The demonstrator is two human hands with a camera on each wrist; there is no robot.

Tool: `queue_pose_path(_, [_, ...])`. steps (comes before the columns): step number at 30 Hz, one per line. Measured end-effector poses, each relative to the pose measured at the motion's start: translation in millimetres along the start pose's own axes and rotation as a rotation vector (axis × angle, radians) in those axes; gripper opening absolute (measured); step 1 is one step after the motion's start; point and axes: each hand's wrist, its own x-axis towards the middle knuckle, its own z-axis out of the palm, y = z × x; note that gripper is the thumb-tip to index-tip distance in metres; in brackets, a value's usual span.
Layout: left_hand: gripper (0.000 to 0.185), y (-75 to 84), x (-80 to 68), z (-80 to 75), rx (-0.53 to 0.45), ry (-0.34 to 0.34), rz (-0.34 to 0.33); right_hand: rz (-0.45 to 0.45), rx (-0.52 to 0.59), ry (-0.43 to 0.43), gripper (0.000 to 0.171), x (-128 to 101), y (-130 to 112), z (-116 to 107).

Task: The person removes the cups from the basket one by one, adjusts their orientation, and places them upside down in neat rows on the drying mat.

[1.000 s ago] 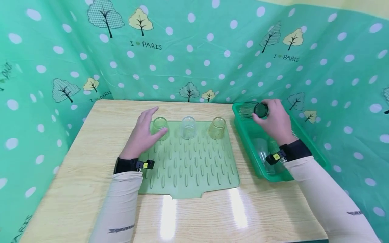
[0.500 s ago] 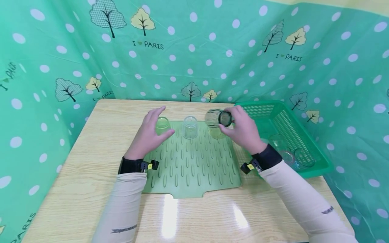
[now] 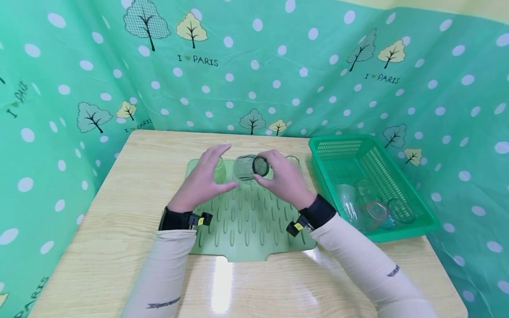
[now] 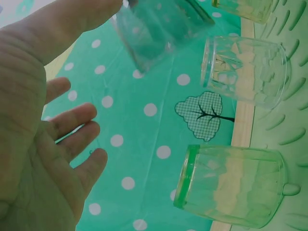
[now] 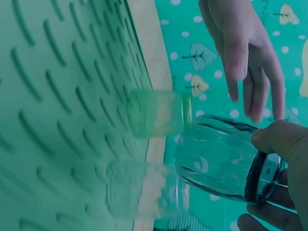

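Note:
My right hand (image 3: 287,180) holds a dark-tinted drinking glass (image 3: 242,167) by its thick base, thumb and fingers round it. The glass lies sideways in the air, its mouth toward my left hand (image 3: 200,185). That hand has its fingers extended and thumb apart, close to the mouth and holding nothing. Below is a green ribbed drying mat (image 3: 246,229). Upside down along its far edge stand a green glass (image 4: 231,185), a clear glass (image 4: 245,70) and a yellow glass (image 4: 248,7). In the head view the dark glass and right hand cover much of the clear and yellow ones.
On the right of the wooden table (image 3: 131,190) stands a green plastic basket (image 3: 324,179). Several glasses lie in its near part, including a clear tumbler (image 3: 347,201) and a pinkish one (image 3: 377,213). A dotted green curtain (image 3: 278,66) hangs behind and beside the table.
My right hand has carried the dark glass left from the basket, across the mat's far edge, to beside my left hand. The left hand has shifted slightly right, fingers still extended.

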Motion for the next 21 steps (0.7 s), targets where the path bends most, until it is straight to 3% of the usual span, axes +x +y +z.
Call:
queue_pose_path(11, [0.114, 12.4, 0.1, -0.6, 0.076, -0.082, 0.049, -0.02, 0.027, -0.056, 0.057, 6, -24, 24])
queue_pose_path(17, [0.11, 22.6, -1.0, -0.2, 0.143, -0.181, -0.016, 0.015, 0.15, -0.076, 0.057, 8, -33, 32])
queue_pose_path(21, [0.1, 23.8, -1.0, -0.3, 0.193, -0.177, -0.042, 0.041, 0.229, -0.099, 0.058, 10, -37, 35])
